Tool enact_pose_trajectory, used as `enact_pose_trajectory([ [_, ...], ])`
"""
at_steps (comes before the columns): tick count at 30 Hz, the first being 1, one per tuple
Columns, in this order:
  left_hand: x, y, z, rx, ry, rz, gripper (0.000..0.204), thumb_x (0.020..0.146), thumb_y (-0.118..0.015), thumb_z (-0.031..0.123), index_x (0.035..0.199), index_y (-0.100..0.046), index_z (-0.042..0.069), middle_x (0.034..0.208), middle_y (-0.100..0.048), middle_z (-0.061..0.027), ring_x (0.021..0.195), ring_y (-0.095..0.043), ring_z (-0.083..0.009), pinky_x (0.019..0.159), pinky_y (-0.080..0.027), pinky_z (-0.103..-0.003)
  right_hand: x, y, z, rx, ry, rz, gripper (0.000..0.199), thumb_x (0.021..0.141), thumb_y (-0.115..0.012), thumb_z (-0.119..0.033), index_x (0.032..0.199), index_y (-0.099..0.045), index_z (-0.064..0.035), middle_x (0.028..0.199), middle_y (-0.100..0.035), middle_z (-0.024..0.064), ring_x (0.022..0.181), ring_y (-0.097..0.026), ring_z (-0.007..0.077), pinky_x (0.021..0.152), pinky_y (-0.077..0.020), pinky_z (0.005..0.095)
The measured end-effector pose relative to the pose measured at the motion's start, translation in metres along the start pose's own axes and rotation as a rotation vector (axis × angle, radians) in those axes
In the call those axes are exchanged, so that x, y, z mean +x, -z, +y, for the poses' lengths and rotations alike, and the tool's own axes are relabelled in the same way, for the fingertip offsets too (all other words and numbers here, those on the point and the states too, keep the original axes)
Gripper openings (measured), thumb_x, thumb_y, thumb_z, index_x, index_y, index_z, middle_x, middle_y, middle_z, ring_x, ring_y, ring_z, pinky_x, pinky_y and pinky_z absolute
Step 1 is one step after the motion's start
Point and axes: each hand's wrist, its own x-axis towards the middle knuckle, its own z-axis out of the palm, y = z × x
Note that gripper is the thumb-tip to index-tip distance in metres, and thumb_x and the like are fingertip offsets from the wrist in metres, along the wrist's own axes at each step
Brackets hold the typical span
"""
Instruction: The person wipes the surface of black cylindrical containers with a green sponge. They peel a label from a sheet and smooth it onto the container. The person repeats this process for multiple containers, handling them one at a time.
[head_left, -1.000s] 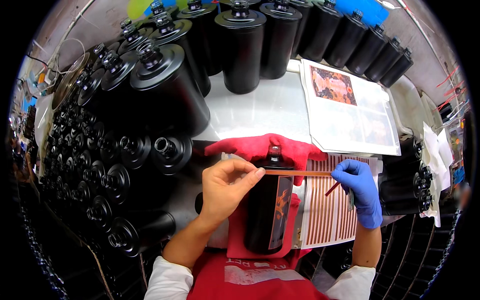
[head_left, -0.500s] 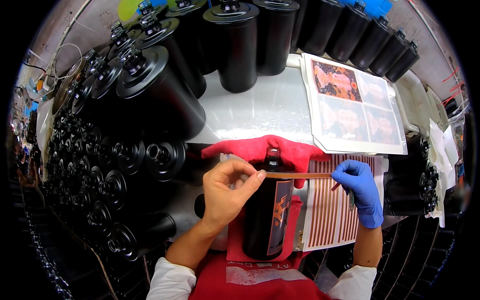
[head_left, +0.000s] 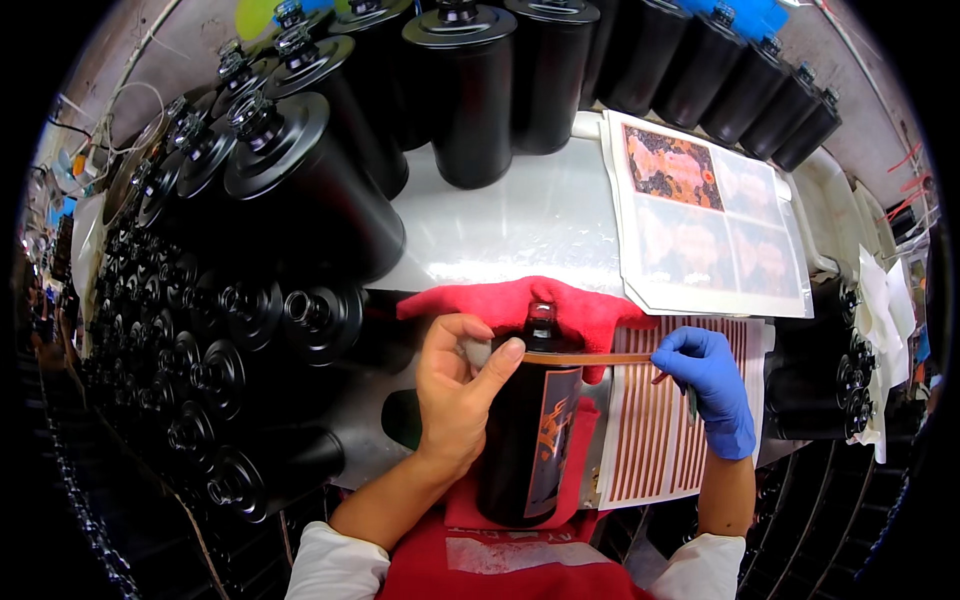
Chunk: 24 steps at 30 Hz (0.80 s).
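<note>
A black bottle [head_left: 520, 450] stands upright against my red apron, its dark label panel with an orange figure facing front right. An orange-brown strip [head_left: 600, 358] stretches level across its shoulder and out to the right. At the strip's left end, my bare left hand [head_left: 455, 390] presses its thumb against the bottle's shoulder, index finger curled above. My right hand [head_left: 708, 385], in a blue glove, pinches the strip's other end. A slim dark tool [head_left: 691, 402] shows partly under its fingers; I cannot make out its kind.
A printed sheet with several similar strips [head_left: 650, 450] lies under my right hand. Behind it is a stack of picture sheets [head_left: 715, 260]. A red cloth [head_left: 470, 300] lies behind the bottle. Several black bottles [head_left: 458, 100] stand at the back; many more lie stacked at left [head_left: 325, 310].
The strip's right end has come slightly left and down with my right hand. My left index finger has lifted a little off the thumb. The bottle sits slightly further left in view.
</note>
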Motion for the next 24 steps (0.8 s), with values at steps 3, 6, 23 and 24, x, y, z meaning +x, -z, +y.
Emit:
enact_pose_trajectory([
  [3,0.001,0.004,-0.007,-0.009,0.002,0.000,0.023,0.081,-0.065,-0.005,0.095,-0.050,0.006,0.085,-0.050,0.0015,0.077,-0.049,-0.0053,0.070,-0.042,-0.019,0.000,0.002,0.004,-0.013,-0.004,0.008,0.014,0.076,-0.070,-0.011,0.079,-0.066,0.0011,0.069,-0.061,0.0034,0.064,-0.057,0.0089,0.061,-0.0439,0.0220],
  [6,0.004,0.013,-0.012,-0.062,-0.005,-0.025,0.020,0.086,-0.057,-0.004,0.098,-0.047,0.008,0.090,-0.051,-0.0018,0.082,-0.053,-0.0084,0.075,-0.045,-0.022,0.002,0.000,0.002,0.017,0.003,-0.012,0.015,0.076,-0.070,-0.012,0.080,-0.066,0.0016,0.070,-0.062,0.0041,0.064,-0.057,0.0092,0.061,-0.0446,0.0222],
  [23,-0.077,0.095,-0.010,1.211,-0.566,-0.819,0.123,0.064,-0.081,0.044,0.142,-0.001,-0.008,0.142,-0.008,-0.0399,0.131,-0.022,-0.0517,0.106,-0.017,-0.058,0.003,-0.016,-0.004,0.001,-0.005,-0.111,0.021,0.075,-0.076,-0.020,0.078,-0.068,-0.0008,0.069,-0.061,0.0002,0.065,-0.053,0.0051,0.061,-0.0422,0.0196],
  [24,-0.077,0.092,-0.002,1.216,-0.514,-0.804,0.125,0.063,-0.080,0.048,0.142,-0.001,-0.007,0.143,-0.010,-0.0387,0.132,-0.022,-0.0503,0.106,-0.016,-0.058,0.002,-0.018,-0.005,0.008,-0.008,-0.115,0.021,0.074,-0.076,-0.020,0.078,-0.068,-0.0008,0.069,-0.061,0.0000,0.065,-0.053,0.0050,0.061,-0.0422,0.0195],
])
